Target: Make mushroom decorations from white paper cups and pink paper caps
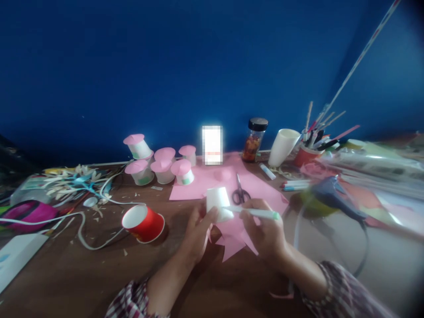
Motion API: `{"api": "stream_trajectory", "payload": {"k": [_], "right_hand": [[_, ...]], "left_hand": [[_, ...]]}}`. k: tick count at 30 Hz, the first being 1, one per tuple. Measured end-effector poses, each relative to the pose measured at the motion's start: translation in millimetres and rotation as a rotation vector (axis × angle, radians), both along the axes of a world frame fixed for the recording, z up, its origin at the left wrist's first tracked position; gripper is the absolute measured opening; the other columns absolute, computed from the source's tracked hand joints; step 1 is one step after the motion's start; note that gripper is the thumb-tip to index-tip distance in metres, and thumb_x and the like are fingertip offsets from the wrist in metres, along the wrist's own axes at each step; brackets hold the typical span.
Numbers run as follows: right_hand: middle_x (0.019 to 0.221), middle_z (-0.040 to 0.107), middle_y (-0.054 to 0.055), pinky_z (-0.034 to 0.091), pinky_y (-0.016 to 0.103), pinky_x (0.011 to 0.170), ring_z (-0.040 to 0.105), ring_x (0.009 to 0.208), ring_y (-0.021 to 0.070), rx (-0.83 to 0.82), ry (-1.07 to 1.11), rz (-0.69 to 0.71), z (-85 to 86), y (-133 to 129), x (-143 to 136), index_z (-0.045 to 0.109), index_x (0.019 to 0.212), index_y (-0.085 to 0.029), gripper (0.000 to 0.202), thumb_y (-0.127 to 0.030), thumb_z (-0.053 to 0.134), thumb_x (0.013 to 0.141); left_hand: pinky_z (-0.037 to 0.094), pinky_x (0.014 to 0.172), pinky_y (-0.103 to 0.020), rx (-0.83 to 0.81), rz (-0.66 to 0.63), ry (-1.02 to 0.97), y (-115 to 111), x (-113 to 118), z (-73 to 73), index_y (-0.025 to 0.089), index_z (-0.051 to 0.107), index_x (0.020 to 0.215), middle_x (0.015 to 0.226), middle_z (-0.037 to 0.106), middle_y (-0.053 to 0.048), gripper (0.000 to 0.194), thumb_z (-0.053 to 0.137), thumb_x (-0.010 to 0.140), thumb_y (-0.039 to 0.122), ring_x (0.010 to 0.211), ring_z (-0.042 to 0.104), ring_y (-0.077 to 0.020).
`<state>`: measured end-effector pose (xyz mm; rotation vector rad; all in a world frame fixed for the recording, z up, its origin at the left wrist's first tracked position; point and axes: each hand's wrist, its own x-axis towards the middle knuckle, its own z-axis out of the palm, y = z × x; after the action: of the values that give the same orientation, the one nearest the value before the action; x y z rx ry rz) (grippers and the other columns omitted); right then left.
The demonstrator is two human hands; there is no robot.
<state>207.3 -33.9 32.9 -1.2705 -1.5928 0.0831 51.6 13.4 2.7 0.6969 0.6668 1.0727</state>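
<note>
White tapered paper cup (pixel 217 197): held above the brown desk (pixel 99 276), in front of the flat pink paper sheet (pixel 195 189). Left hand (pixel 199 225) closed round its lower left side, thumb across the front. Right hand (pixel 266 229) pinching a slim white marker with a green end (pixel 266 213); its other end overlaps the cup's face, contact cannot be told. Dark-handled metal scissors (pixel 241 197) lie on the sheet, just behind the right hand. Jagged pink paper scraps (pixel 231 244) below both hands. Red paper cup with white interior (pixel 147 225) stands left of the left hand.
</note>
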Motion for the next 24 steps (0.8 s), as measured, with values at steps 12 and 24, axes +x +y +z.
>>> {"api": "stream_trajectory", "payload": {"k": [12, 24], "right_hand": [[0.068, 0.059, -0.001, 0.047, 0.023, 0.052, 0.055, 0.053, 0.0115, -0.009, 0.023, -0.011, 4.3, 0.9, -0.1, 0.055, 0.083, -0.019, 0.007, -0.02, 0.05, 0.089], [0.069, 0.058, -0.001, 0.045, 0.022, 0.05, 0.054, 0.053, 0.0111, -0.02, 0.036, -0.015, 4.2, 2.7, 0.4, 0.054, 0.081, -0.019, 0.009, -0.021, 0.049, 0.089]], "left_hand": [[0.046, 0.09, -0.034, -0.036, 0.033, -0.008, -0.5, -1.0, -1.9, 0.027, 0.051, 0.126, 0.104, 0.068, -0.004, 0.052, 0.071, 0.078, 0.027, 0.099, 0.063, -0.0188], [0.046, 0.088, -0.034, -0.078, 0.045, 0.009, -0.4, -0.1, 3.1, 0.026, 0.059, 0.116, 0.099, 0.071, -0.003, 0.045, 0.075, 0.074, 0.032, 0.095, 0.065, -0.0195]]}}
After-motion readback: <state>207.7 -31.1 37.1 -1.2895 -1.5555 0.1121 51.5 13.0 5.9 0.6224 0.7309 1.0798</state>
